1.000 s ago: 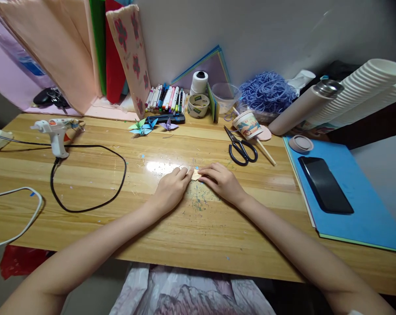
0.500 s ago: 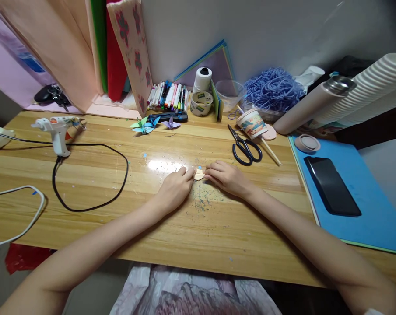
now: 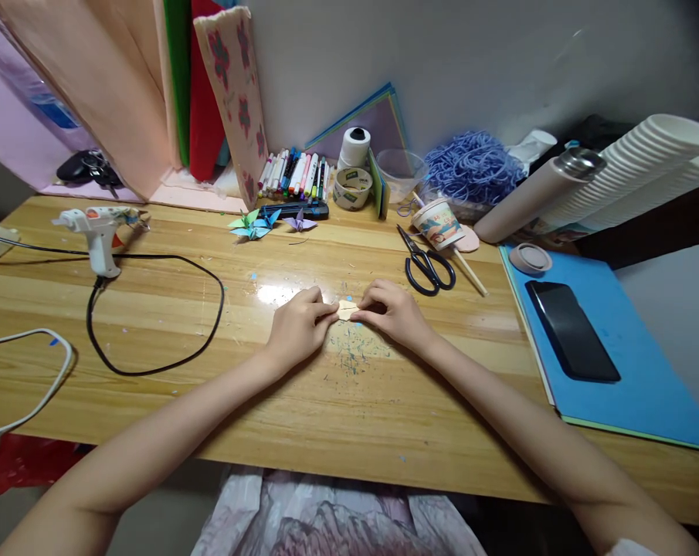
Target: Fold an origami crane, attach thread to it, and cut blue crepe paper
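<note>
Between my hands, at the middle of the wooden table [image 3: 303, 421], is a small folded piece of cream paper [image 3: 347, 310] with a dark crease line across it. My left hand [image 3: 298, 323] pinches its left end between thumb and fingers. At the right end, my right hand [image 3: 396, 315] pinches it the same way, fingers curled. Tiny blue paper scraps and coloured specks lie on the wood around it. Farther back sit several folded paper cranes [image 3: 262, 224] in green, blue and purple.
Black-handled scissors [image 3: 429, 266] and a paper cup [image 3: 439, 224] with a stick stand beyond my right hand. A glue gun [image 3: 101, 239] with a looped black cable lies left. At right a phone [image 3: 570, 328] rests on a blue sheet [image 3: 644, 386]. Markers [image 3: 294, 174] line the back.
Both hands have shifted their grip to the ends of the cream paper, thumbs now showing, and more of its face with the crease is visible. The view has shifted slightly.
</note>
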The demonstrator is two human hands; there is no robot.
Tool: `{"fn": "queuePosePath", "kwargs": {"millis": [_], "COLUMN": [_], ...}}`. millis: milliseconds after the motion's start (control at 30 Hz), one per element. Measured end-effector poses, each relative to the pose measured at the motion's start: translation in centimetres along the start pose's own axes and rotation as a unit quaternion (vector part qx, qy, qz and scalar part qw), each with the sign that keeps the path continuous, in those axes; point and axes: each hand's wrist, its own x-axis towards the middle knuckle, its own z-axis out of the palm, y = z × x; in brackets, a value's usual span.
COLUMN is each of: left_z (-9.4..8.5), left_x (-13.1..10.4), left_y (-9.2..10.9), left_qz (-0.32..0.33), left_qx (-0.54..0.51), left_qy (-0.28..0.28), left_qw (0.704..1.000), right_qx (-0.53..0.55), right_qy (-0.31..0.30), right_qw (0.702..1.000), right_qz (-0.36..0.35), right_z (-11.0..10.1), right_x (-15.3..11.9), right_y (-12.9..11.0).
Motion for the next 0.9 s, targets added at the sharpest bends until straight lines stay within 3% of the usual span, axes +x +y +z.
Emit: {"fn": "queuePosePath", "kwargs": {"millis": [267,433,533,667,900], "left_z": [0.3,0.4,0.6,0.7,0.2], "left_x": [-0.1,-0.1,-0.2,-0.4,0.4], "left_y": [0.4,0.5,0.4,0.2,0.1], "left_qz": [0.001,0.012,0.014,0.020,0.004], "left_qx": [0.011,0.045,0.048,0.032,-0.062], "left_qy": [0.012,0.010,0.012,0.021,0.015], "left_qw": [1.000,0.999,0.999,0.999,0.998], "right_qx": [0.069,0.001,0.014,0.043,-0.105], "right_qy": [-0.061,-0.139,-0.189,-0.201,-0.250], "right_qw": [0.996,0.990,0.981,0.978,0.960], "right_qz": [0.005,0.038,0.039,0.041,0.070], "right_z": [-0.4,-1.3,-1.7,-1.8,-1.7], "right_x": [0.9,2.7,3.2,3.1,4.9], "right_y": [-0.4,-0.9,-0.8,-0.5,-1.9]}}
